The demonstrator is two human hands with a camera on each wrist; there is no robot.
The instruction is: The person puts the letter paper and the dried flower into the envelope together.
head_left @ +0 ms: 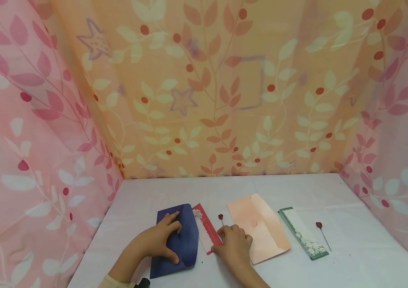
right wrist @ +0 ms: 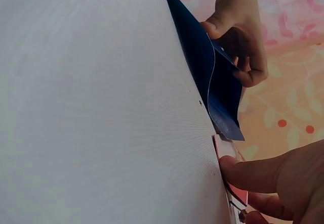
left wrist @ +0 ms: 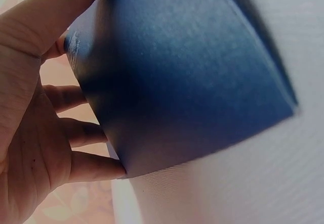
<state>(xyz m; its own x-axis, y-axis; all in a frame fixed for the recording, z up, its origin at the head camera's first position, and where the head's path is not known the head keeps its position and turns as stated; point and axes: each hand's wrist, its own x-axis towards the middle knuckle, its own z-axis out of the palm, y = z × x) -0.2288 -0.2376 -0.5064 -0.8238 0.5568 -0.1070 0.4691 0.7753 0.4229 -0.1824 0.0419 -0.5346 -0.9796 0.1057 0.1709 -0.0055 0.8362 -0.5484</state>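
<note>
A dark blue envelope [head_left: 188,236] lies at the left of the table, its flap toward the right. My left hand [head_left: 157,240] holds it with thumb and fingers spread apart; the right wrist view shows the envelope's mouth [right wrist: 225,90] bulging apart. Just right of it lies a red and white card [head_left: 207,224] with a floral print. My right hand [head_left: 235,246] grips this card near its lower right edge, the thumb [right wrist: 250,173] on the near side. Beyond that hand, a dark red rose on a thin stem [head_left: 221,217] is partly hidden.
A peach envelope [head_left: 249,214] lies right of my right hand, its flap open to the right. Farther right are a green-bordered floral card [head_left: 299,230] and another small red rose on a stem [head_left: 319,225]. Patterned curtains [head_left: 204,132] enclose the white table [head_left: 146,192].
</note>
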